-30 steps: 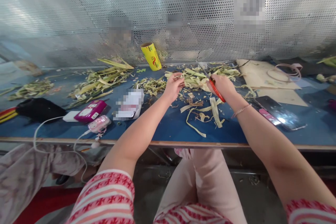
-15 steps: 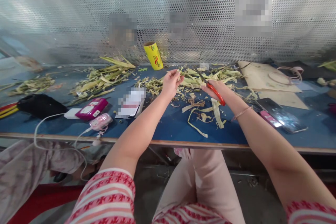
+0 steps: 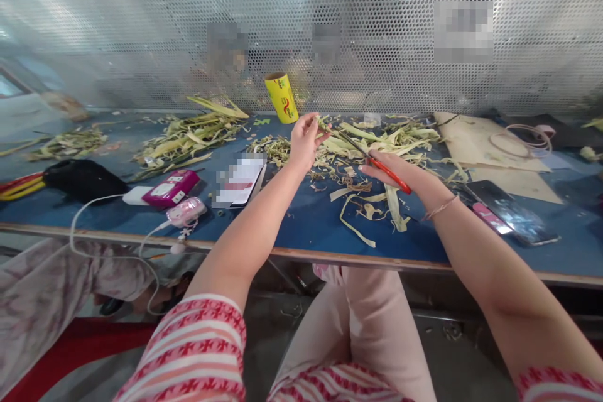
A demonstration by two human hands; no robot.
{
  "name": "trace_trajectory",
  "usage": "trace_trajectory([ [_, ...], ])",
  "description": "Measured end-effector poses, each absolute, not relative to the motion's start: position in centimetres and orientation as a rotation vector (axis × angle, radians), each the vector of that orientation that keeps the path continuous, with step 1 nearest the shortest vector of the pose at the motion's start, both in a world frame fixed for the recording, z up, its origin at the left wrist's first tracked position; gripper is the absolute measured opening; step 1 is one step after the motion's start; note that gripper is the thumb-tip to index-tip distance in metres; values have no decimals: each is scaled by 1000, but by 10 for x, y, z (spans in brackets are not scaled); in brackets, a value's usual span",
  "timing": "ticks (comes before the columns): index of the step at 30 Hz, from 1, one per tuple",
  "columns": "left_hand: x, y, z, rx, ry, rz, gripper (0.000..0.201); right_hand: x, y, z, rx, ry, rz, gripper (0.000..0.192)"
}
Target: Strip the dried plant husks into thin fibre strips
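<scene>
The left hand (image 3: pixel 305 138) is raised above the bench (image 3: pixel 301 226), fingers pinched together on a small green stem piece (image 3: pixel 323 124) at the fingertips. The right hand (image 3: pixel 393 169) is closed around the red handles of a pair of scissors (image 3: pixel 372 160); the blades point up and left, their tips just beside the stem piece. Whether the blades touch it cannot be told. The two hands are near one another but apart.

Beyond both hands lies a heap of pale green husk strips (image 3: pixel 377 138). Loose curled strips (image 3: pixel 367 213) lie below the right hand. A yellow roll (image 3: pixel 281 97) stands tilted beyond the left hand. A phone (image 3: pixel 511 213) lies right of the right forearm, and a pink device (image 3: pixel 170 188) well to the left of the left arm.
</scene>
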State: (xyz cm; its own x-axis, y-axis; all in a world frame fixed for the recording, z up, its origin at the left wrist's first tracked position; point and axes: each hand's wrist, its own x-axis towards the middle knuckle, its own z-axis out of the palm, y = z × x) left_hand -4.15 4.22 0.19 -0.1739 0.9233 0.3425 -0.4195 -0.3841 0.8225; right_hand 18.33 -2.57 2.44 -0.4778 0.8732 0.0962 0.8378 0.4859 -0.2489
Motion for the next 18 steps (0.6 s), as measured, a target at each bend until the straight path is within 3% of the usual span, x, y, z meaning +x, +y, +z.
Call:
trace_trajectory([
  [8, -42, 46, -1, 1099, 695, 1775, 24, 177, -29, 25, -1493, -2471, 245, 38],
  [18, -37, 42, -2, 1110, 695, 1756, 17, 179, -24, 20, -1470, -2417, 253, 47],
])
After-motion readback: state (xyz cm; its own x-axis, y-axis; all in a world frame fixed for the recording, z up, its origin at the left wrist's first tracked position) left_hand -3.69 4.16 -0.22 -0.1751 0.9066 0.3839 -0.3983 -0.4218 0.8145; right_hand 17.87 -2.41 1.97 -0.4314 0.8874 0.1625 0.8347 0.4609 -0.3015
